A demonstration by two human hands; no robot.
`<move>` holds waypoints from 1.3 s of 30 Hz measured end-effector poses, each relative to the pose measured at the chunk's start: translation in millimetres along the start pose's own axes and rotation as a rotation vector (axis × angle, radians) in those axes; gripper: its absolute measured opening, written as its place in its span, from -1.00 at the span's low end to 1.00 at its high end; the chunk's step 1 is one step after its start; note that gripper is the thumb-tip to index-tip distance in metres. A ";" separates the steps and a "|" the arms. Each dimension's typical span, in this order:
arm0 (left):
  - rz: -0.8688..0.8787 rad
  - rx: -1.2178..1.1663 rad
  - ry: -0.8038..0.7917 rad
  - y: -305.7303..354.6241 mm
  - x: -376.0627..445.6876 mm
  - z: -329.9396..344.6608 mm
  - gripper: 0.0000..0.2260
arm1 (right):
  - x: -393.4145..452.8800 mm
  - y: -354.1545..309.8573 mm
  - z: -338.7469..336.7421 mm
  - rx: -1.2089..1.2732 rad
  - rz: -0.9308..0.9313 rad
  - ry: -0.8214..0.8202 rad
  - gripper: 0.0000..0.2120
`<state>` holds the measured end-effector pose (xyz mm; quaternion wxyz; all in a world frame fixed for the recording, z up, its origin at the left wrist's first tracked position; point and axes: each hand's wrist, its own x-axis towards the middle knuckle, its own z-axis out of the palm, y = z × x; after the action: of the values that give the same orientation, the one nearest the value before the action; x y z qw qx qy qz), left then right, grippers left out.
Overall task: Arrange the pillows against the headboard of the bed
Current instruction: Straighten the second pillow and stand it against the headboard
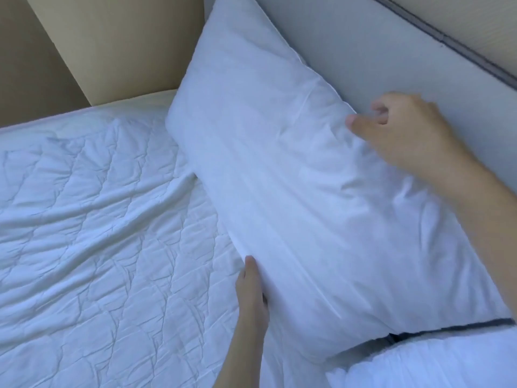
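Note:
A large white pillow [279, 175] leans tilted against the pale grey headboard [363, 46], its lower edge on the bed. My left hand [251, 292] grips the pillow's lower edge, with the fingers tucked under the fabric and the thumb on top. My right hand [400, 130] pinches the pillow's upper edge next to the headboard, creasing the cover. A second white pillow [436, 362] lies at the bottom right, partly out of frame.
A wrinkled white quilted cover [98, 233] spreads over the mattress to the left. Beige wall panels [84, 37] stand beyond the bed's far side. A dark seam [458, 49] runs along the headboard's top.

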<state>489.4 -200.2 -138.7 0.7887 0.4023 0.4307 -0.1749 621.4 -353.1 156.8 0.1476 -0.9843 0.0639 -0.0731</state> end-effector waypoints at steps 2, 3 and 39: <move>0.003 0.051 -0.042 23.3 13.0 13.4 -0.50 | 33.5 -19.0 21.4 -0.043 0.012 -0.126 -0.46; 0.009 0.082 -0.057 32.7 17.0 19.8 -0.44 | 46.1 -23.6 33.1 -0.063 0.002 -0.182 -0.46; 0.073 0.594 -0.055 -9.6 -18.7 9.1 -0.70 | -33.8 45.6 -28.9 -0.248 -0.155 0.292 -0.65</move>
<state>477.7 -214.6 -125.2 0.6536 0.6258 0.3242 -0.2756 578.8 -399.4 166.3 0.0083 -0.9758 0.0171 -0.2178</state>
